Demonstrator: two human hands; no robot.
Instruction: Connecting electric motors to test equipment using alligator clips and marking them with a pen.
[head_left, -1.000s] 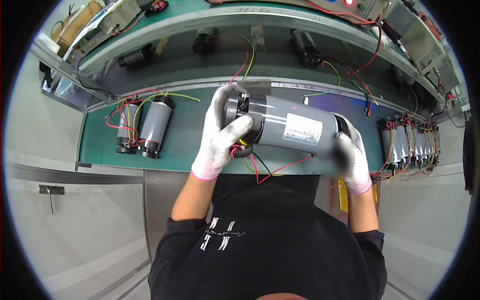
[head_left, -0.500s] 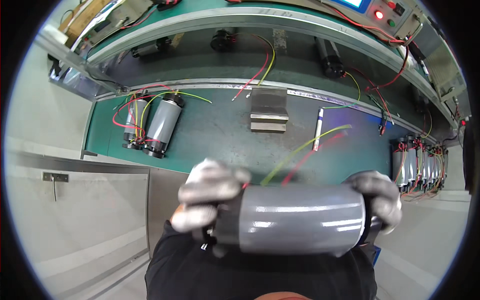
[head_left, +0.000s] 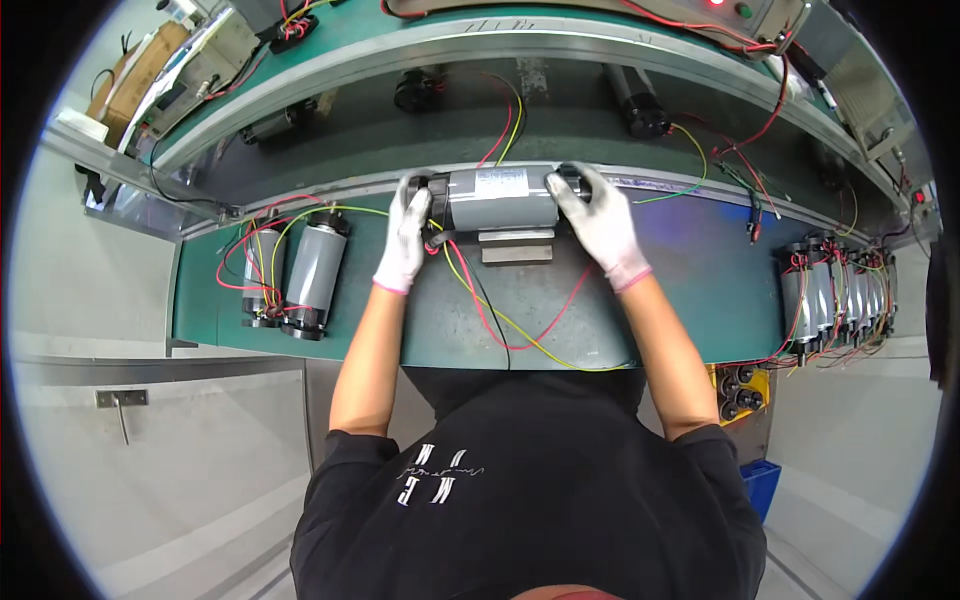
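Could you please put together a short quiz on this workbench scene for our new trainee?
1. True or false: both gloved hands hold the grey motor by its ends.
2. Multiple choice: the two spare grey motors on the green bench top lie (A) to the person's left, (B) under the held motor, (C) on the floor.
3. Fill in: under the held motor sits a small ___ block.

Key:
1. True: the left hand grips one end and the right hand the other.
2. A.
3. Metal; red, yellow and black wires trail from the motor toward the person.
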